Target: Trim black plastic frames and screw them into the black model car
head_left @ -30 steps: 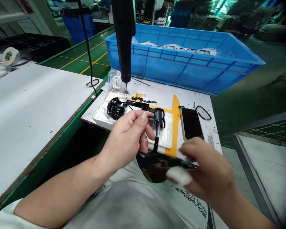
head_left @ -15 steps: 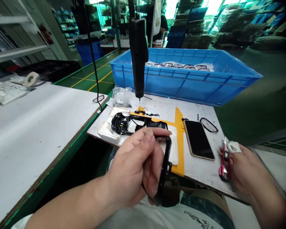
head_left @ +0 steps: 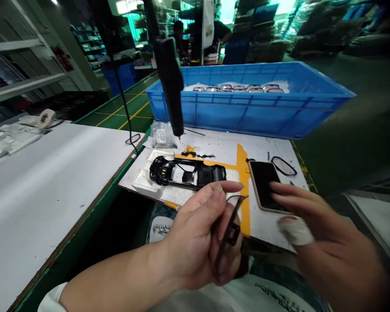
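Note:
My left hand (head_left: 198,238) is closed on a thin black plastic frame part (head_left: 229,232), held upright near my lap at the table's front edge. My right hand (head_left: 315,242) has its fingers stretched out over the lower end of a black phone (head_left: 264,177) on the table; its thumb wears a white wrap (head_left: 295,231), and nothing shows in it. Beyond my left hand, a black housing assembly (head_left: 186,172) lies on white foam (head_left: 143,184).
A black electric screwdriver (head_left: 170,82) hangs above the white worktable (head_left: 263,149) marked with yellow tape. A blue crate (head_left: 247,104) holding several lens parts stands behind. A clear bag (head_left: 160,134), a black ring gasket (head_left: 284,167) and a tape roll (head_left: 45,118) lie around.
My right hand dropped the red tool it held and moved left, fingers now spread over the phone. My left hand lowered the black frame part toward my lap. The view tilted up slightly.

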### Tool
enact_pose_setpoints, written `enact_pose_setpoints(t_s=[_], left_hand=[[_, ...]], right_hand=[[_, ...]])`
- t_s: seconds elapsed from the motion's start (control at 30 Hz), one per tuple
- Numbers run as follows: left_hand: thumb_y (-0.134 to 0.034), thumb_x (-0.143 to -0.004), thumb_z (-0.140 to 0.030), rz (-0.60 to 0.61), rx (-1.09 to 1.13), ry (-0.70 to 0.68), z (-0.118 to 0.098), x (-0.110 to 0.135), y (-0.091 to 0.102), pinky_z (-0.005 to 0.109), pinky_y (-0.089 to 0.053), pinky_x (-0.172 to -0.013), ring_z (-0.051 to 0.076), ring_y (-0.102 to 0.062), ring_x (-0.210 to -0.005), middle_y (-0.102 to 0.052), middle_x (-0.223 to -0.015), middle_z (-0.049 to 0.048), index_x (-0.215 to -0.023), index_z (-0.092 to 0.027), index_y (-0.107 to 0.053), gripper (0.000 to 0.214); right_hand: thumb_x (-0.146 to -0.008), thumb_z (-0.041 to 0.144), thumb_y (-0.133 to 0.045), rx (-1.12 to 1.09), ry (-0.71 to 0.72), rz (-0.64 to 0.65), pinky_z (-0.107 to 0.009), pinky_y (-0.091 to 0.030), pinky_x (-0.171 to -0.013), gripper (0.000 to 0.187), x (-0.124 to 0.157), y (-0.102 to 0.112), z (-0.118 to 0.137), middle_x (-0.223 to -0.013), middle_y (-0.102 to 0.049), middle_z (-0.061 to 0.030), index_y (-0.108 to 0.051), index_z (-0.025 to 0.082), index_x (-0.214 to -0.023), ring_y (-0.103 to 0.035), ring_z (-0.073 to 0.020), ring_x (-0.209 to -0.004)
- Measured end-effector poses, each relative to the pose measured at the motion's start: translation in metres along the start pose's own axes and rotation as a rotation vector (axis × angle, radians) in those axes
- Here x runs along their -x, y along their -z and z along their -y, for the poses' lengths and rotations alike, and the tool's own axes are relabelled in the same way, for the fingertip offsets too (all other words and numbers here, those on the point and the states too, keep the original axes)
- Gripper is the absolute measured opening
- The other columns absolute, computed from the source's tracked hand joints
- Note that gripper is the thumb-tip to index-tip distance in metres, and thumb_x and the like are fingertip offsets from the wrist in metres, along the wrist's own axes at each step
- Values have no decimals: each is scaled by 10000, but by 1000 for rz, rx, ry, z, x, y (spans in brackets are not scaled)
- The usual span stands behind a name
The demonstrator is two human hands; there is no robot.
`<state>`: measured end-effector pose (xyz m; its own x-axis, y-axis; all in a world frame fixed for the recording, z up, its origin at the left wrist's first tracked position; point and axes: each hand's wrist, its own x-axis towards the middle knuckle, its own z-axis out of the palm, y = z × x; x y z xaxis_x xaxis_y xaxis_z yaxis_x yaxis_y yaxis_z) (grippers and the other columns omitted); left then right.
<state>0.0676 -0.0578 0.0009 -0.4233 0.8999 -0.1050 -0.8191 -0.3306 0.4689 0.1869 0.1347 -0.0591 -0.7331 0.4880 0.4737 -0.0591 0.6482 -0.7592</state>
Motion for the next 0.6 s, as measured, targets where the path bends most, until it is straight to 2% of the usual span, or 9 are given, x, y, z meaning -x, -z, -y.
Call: enact_pose_setpoints(t_s=[0.07,0.1,0.17,0.33,0.4,0.5,0.6], left_hand=[[-436,-1057,-378,-6,11,116,6,-4,3,113,-365,-288,48,-305,-291,-493,-548,-84,-1050,-230,-567,197],[-464,-1047,-401,-4,12,154,9,-4,5,115,-344,-277,46,-296,-288,-500,-559,-83,-1009,-229,-548,195],[-524,-1019,-439,-5,0,186,12,-5,10,126,-319,-262,44,-277,-278,-496,-561,-84,-931,-221,-515,235],[-598,-987,-425,-67,-32,203,10,-1,18,108,-302,-282,38,-268,-310,-477,-542,-91,-907,-224,-520,229],[-598,-983,-448,-72,-4,220,8,-1,20,111,-312,-282,40,-281,-318,-482,-549,-87,-882,-223,-524,257],[-596,-977,-434,-44,54,284,8,-2,21,122,-317,-279,41,-301,-320,-471,-553,-80,-814,-207,-518,290],[-579,-972,-398,-68,29,341,12,-5,23,132,-292,-278,42,-317,-317,-462,-555,-71,-769,-188,-515,299]], right_hand=[[-914,364,-676,-156,55,166,-464,-544,-1043,366,-8,-18,32,-1486,-527,-66,-650,381,-1278,-518,-297,-1386],[-923,353,-671,-190,75,233,-454,-506,-1103,333,-13,-26,41,-1525,-488,-35,-663,391,-1253,-458,-277,-1440],[-925,321,-679,-278,75,298,-431,-474,-1143,259,-19,-37,50,-1533,-475,-15,-689,370,-1179,-432,-250,-1459],[-923,290,-684,-368,31,287,-478,-442,-1166,185,-22,-49,50,-1525,-476,-67,-668,284,-1107,-504,-256,-1392],[-918,277,-687,-354,60,281,-489,-414,-1186,183,-24,-50,51,-1537,-460,-56,-660,290,-1099,-466,-259,-1425],[-896,258,-711,-297,128,298,-473,-412,-1183,274,-29,-51,52,-1527,-456,-61,-634,305,-1155,-421,-259,-1455],[-927,225,-656,-231,208,382,-401,-488,-1103,187,-34,-48,54,-1417,-533,-70,-654,285,-1104,-496,-233,-1380]])
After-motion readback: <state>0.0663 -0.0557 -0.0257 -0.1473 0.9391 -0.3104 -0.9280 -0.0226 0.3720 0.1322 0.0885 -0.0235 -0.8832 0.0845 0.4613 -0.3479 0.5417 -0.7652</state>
